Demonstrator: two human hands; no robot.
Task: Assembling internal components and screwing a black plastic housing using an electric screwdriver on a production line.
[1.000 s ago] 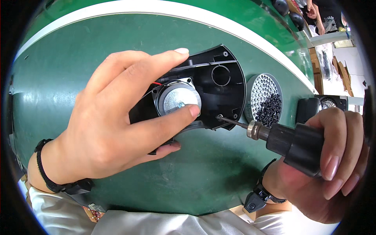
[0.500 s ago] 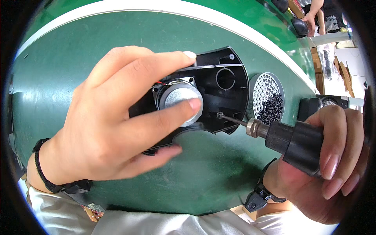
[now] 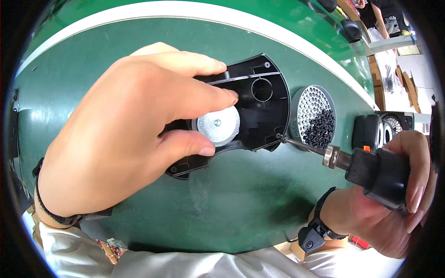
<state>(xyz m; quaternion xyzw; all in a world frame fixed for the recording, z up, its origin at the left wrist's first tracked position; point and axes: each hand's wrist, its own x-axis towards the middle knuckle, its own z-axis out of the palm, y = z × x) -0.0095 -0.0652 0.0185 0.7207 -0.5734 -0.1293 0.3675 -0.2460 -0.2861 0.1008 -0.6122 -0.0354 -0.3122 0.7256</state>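
A curved black plastic housing (image 3: pixel 266 113) lies inside up on the green table, with a round silver-backed speaker (image 3: pixel 219 126) seated in it. My left hand (image 3: pixel 123 111) spans the housing, its thumb and index finger bent round the speaker and other fingers at the far edge. My right hand (image 3: pixel 378 224) is wrapped round a black electric screwdriver (image 3: pixel 378 173). The screwdriver's thin bit points left, its tip at the housing's lower right corner; a small dark piece shows there, too small to make out. Beside the housing, a grey perforated dish (image 3: pixel 308 103) holds many black screws (image 3: pixel 321 129).
At the right, behind my right hand, stands a black unit with a round grille (image 3: pixel 391 124). A raised white edge (image 3: pixel 194 13) curves along the table's far side. At the upper right, another person's arm (image 3: pixel 380 21) shows near a dark rounded part (image 3: pixel 352 30) and cardboard (image 3: pixel 408 88).
The screwdriver has drawn back to the right, its tip moving from inside the housing to the corner. My left index finger has lifted off the speaker's centre; the housing has shifted slightly.
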